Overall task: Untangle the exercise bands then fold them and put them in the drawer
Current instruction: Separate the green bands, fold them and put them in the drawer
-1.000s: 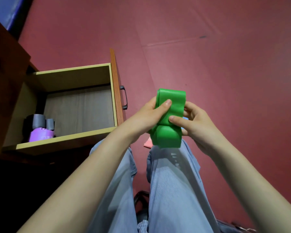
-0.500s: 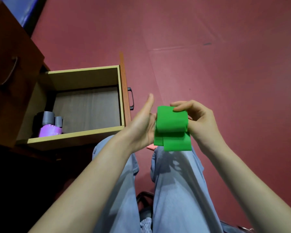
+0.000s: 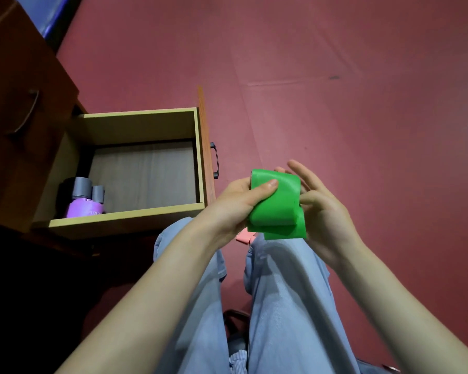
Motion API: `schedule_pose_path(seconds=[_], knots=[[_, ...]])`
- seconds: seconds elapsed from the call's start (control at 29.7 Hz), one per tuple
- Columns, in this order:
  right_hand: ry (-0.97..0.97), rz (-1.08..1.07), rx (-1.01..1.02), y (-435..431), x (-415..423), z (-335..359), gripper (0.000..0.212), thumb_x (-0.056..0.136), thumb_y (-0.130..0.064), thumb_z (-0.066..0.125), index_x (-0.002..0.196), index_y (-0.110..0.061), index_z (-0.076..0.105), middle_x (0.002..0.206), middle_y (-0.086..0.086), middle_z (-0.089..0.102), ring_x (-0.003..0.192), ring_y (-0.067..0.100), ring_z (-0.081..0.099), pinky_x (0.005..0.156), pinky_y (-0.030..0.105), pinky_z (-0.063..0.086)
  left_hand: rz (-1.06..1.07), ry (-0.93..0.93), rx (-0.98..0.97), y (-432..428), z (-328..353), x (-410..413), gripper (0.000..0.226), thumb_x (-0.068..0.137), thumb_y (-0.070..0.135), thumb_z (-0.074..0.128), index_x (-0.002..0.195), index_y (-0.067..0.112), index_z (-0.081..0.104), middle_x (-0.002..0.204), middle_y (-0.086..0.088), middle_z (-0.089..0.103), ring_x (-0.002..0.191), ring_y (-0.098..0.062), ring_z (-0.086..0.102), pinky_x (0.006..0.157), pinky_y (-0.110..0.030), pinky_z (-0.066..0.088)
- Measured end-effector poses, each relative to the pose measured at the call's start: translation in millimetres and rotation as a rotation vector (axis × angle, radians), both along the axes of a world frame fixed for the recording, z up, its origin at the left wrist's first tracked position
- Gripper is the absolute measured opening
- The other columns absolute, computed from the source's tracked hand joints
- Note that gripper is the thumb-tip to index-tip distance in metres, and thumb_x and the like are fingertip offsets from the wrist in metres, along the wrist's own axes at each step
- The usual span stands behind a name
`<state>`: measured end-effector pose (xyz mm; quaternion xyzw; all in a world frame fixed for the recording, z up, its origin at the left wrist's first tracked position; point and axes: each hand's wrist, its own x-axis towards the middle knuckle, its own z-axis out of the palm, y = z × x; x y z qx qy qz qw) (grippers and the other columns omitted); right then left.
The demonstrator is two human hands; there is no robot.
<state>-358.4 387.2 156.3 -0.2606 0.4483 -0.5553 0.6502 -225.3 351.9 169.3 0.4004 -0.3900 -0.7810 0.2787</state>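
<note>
I look down at my lap, where my left hand [image 3: 235, 203] grips a folded bright green exercise band [image 3: 276, 206]. My thumb is pressed across its front and my other fingers are curled behind it. My right hand [image 3: 319, 209] rests against the band's right edge with its fingers straight and spread apart, not closed round anything. The band is held in the air above my knees, which are in pale blue trousers [image 3: 284, 298], just to the right of an open wooden drawer [image 3: 125, 220] with a dark handle [image 3: 215, 160]. At the drawer's back left lie a rolled purple band [image 3: 84, 210] and two grey rolls [image 3: 83, 188]. The purple band has faint pale lettering on its side, too small to read. A pink strip [image 3: 244, 236] shows on the dark red floor [image 3: 335, 117] below the green band.
</note>
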Motion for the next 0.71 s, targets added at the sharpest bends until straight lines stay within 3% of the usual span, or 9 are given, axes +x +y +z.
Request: schedule_pose_path(seconds=[0.13, 0.2, 0.3, 0.44, 0.54, 0.61, 0.71], knots=[[0.022, -0.021, 0.098, -3.8, 9.8, -3.7, 0.046, 0.078, 0.007, 0.025, 0.104, -0.009, 0.059, 0.102, 0.008, 0.063, 0.086, 0.017, 0.058, 0.067, 0.024, 0.048, 0.127, 0.058, -0.023, -5.3, -3.9, 8.6, 0.011, 0.09, 0.01, 0.048, 0.088, 0.01, 0.059, 0.066, 0.004, 0.07, 0.057, -0.004, 0.066, 0.053, -0.017, 0.052], [0.069, 0.032, 0.127, -5.7, 16.1, -3.9, 0.032, 0.088, -0.007, 0.033, 0.097, -0.01, 0.063, 0.091, 0.008, 0.065, 0.076, 0.016, 0.061, 0.061, 0.023, 0.055, 0.191, 0.072, -0.026, -9.3, -9.0, 15.7, 0.013, 0.09, 0.009, 0.048, 0.085, 0.012, 0.06, 0.062, 0.006, 0.07, 0.059, -0.004, 0.066, 0.055, -0.017, 0.054], [0.173, 0.131, 0.114, -12.1, 33.6, -6.6, 0.029, 0.094, -0.026, 0.037, 0.094, -0.012, 0.063, 0.091, 0.008, 0.065, 0.075, 0.018, 0.065, 0.062, 0.027, 0.058, 0.303, 0.094, -0.007, -15.8, -16.9, 26.0, 0.013, 0.091, 0.01, 0.047, 0.088, 0.012, 0.059, 0.071, 0.002, 0.069, 0.061, -0.006, 0.067, 0.059, -0.019, 0.055], [0.245, 0.161, 0.117, -32.0, 67.6, -12.0, 0.034, 0.097, -0.028, 0.032, 0.107, -0.008, 0.058, 0.093, 0.009, 0.063, 0.081, 0.017, 0.063, 0.068, 0.028, 0.058, 0.493, 0.188, 0.076, -27.3, -27.5, 39.7, 0.019, 0.093, 0.013, 0.042, 0.107, 0.007, 0.054, 0.088, -0.008, 0.064, 0.067, -0.011, 0.066, 0.059, -0.022, 0.056], [0.235, 0.199, 0.173, -52.5, 96.0, -17.2, 0.038, 0.097, -0.033, 0.029, 0.116, -0.01, 0.053, 0.096, 0.006, 0.061, 0.089, 0.02, 0.059, 0.073, 0.032, 0.056, 0.616, 0.24, 0.115, -38.6, -34.2, 55.1, 0.019, 0.093, 0.015, 0.042, 0.108, 0.008, 0.053, 0.087, -0.009, 0.064, 0.062, -0.011, 0.067, 0.054, -0.023, 0.056], [0.302, 0.226, 0.125, -62.5, 114.0, -24.0, 0.026, 0.097, -0.027, 0.031, 0.109, -0.015, 0.051, 0.091, -0.001, 0.059, 0.086, 0.015, 0.059, 0.079, 0.029, 0.054, 0.677, 0.232, 0.129, -46.8, -37.8, 65.6, 0.017, 0.093, 0.014, 0.043, 0.105, 0.008, 0.053, 0.084, -0.009, 0.063, 0.057, -0.009, 0.067, 0.051, -0.022, 0.054], [0.309, 0.314, 0.089, -76.7, 136.3, -37.2, 0.02, 0.096, -0.019, 0.035, 0.091, -0.023, 0.054, 0.086, -0.005, 0.061, 0.073, 0.002, 0.062, 0.067, 0.019, 0.054, 0.756, 0.164, 0.122, -59.4, -49.0, 86.7, 0.01, 0.092, 0.013, 0.046, 0.091, 0.011, 0.056, 0.08, -0.008, 0.063, 0.053, -0.008, 0.066, 0.051, -0.02, 0.053]])
